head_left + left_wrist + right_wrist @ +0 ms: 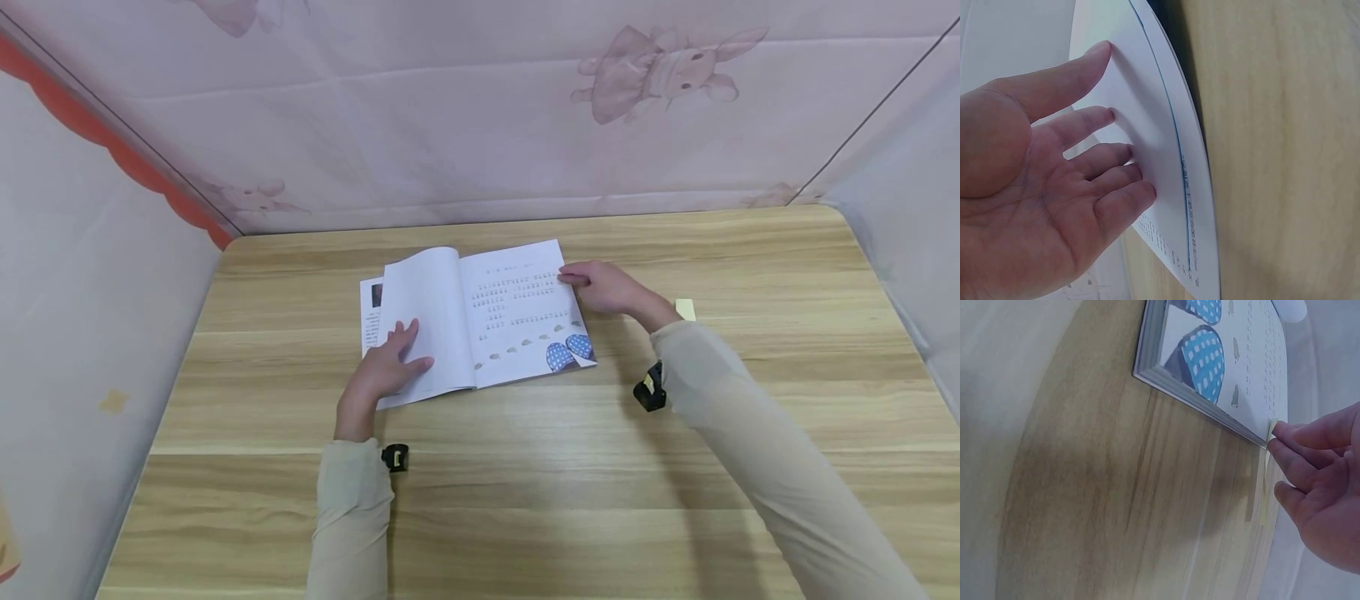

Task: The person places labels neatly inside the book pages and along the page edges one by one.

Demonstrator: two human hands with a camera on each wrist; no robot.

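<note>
An open book (517, 325) lies on the table, its right page printed with text and blue dotted shapes at the lower corner. My left hand (386, 367) rests with fingers spread on the blank, curved left page (427, 308). In the left wrist view, the fingertips of that hand (1054, 169) touch the white paper. At the right page's outer edge is my right hand (603, 287). Up close, the right hand (1322, 469) pinches a small yellow sticky note (1272, 427) between thumb and fingers, against the page edge.
A pale yellow sticky pad (685, 309) lies on the wooden table (525, 483) beside the right wrist. Black wrist cameras, one at the left cuff (395, 457) and one at the right cuff (651, 389), stick out. A pink patterned cloth (450, 125) hangs behind the table.
</note>
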